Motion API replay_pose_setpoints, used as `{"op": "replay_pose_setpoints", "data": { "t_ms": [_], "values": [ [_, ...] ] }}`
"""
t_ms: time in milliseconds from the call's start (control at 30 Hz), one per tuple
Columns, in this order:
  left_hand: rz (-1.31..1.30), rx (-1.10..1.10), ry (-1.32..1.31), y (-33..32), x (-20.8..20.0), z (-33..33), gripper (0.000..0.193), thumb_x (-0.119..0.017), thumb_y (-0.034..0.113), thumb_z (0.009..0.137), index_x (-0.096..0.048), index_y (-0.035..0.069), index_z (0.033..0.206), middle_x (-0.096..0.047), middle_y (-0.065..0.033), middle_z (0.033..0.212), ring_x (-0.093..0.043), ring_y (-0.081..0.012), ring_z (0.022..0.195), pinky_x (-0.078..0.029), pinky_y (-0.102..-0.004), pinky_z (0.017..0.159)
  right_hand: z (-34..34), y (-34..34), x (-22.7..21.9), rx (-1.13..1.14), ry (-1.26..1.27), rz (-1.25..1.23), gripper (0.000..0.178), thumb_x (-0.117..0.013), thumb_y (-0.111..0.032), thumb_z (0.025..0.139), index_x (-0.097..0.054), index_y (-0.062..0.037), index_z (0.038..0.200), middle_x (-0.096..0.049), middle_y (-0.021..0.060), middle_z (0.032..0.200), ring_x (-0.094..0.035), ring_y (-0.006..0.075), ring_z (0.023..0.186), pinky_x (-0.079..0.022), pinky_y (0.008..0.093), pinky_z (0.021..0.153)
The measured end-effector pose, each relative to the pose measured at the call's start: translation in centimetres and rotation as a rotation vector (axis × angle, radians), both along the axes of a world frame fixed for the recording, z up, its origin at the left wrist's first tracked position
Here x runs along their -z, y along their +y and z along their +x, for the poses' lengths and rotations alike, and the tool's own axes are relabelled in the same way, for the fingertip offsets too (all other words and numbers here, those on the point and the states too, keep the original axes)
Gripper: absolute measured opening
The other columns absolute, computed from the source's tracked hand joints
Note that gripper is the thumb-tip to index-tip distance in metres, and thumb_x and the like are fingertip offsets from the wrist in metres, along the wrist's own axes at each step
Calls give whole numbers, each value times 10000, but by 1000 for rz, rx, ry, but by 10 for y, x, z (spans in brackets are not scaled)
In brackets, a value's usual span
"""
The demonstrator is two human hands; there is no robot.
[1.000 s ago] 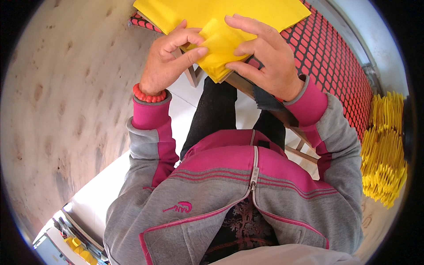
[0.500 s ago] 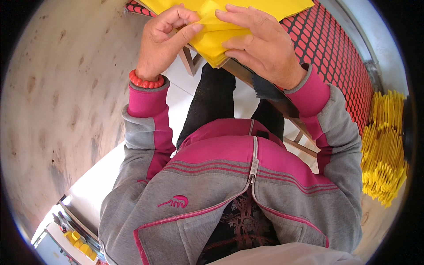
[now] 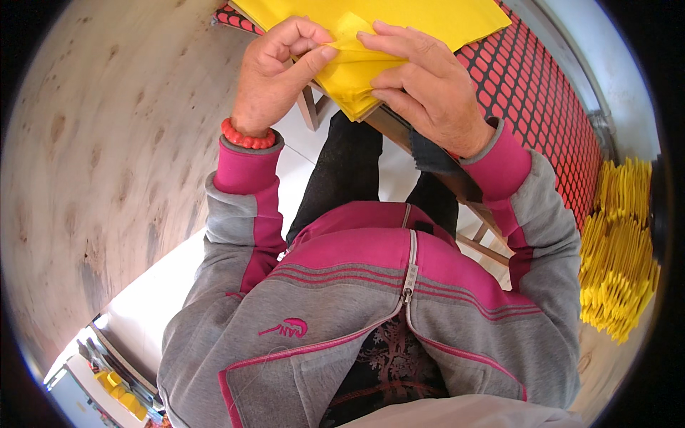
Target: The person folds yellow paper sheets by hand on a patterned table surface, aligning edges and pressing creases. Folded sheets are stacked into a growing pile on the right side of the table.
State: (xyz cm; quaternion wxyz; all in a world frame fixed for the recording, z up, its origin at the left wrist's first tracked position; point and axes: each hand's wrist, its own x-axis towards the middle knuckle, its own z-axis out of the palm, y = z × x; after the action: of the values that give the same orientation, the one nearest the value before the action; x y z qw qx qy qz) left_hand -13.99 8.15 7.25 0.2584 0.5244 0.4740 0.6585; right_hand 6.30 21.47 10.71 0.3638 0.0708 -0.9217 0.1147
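My left hand (image 3: 275, 75) is closed, thumb and forefinger pinching the raised edge of a folded yellow sheet (image 3: 352, 78). The sheet looks thin and soft; whether it is paper or cloth I cannot tell. Across from it, my right hand (image 3: 435, 89) has its fingers apart, with their tips resting on the right side of the same fold. Beneath and beyond the hands spread larger yellow sheets (image 3: 457, 20), whose near corner points toward me.
A red and black patterned cover (image 3: 531, 89) lies under the sheets on a wooden-legged table. Many folded yellow pieces (image 3: 619, 250) are stacked at the far right. A pale wooden board (image 3: 107, 164) fills the left side. Yellow items (image 3: 120, 394) show at the lower left.
Both hands and the folded sheet sit slightly lower in view, as does the whole scene. The left pinch and the right fingertips stay on the fold.
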Motion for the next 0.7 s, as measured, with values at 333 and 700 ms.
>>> {"op": "replay_pose_setpoints", "data": {
  "t_ms": [333,700],
  "values": [
    [50,-60,16,5,6,-2,141,-675,51,989,-536,67,973,-698,1,896,-615,-23,807,-503,-194,688,-2,1,-1,-2,20,-94,164,-788,-30,817,-643,-49,890,-671,132,1353,-595,325,1311,-493,381,1029],
    [47,39,290,-4,-1,-14,94,-648,84,958,-710,60,1025,-712,17,975,-637,-76,906,-283,-412,1224,-9,3,6,66,75,-228,151,-775,-107,845,-649,-62,917,-691,133,1287,-622,337,1246,-492,417,1035]
  ]
}}
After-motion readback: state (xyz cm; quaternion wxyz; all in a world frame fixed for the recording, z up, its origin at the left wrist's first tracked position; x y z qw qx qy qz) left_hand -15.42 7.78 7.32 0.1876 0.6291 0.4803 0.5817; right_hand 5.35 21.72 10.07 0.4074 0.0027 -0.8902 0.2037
